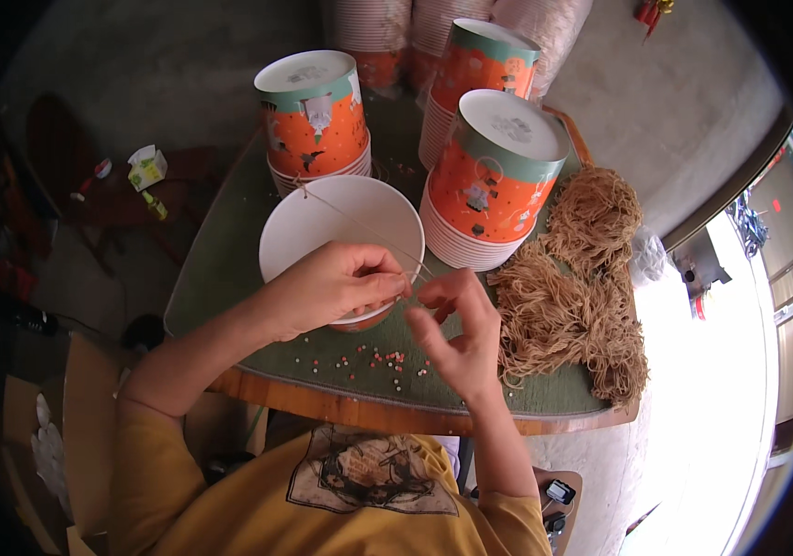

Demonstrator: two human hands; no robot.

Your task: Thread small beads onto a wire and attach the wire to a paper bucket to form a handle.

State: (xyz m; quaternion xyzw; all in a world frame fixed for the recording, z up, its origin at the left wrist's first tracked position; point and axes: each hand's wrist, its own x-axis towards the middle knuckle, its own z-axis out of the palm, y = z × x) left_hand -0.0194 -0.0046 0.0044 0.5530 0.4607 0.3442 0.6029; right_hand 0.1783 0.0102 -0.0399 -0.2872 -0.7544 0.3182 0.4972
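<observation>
An open white-lined paper bucket [278, 243] stands close in front of me, orange on its outside. From its far rim a thin tan cord [345, 209] runs across the opening toward my hands. At the near right rim my left hand [352, 280] is closed in a pinch, apparently on the cord; the fingertips partly hide it. My right hand [463, 329] is just to the right, thumb and forefinger apart. The cord passes by its forefinger. Small pink and white beads [387, 357] lie scattered below both hands.
Upside-down stacks of orange buckets stand at the left [313, 130], right [498, 181] and back [470, 74]. Tangled tan cord bundles [568, 301] cover the right side of the green table [215, 278]. A cardboard box [81, 408] and a chair [118, 190] are at the left.
</observation>
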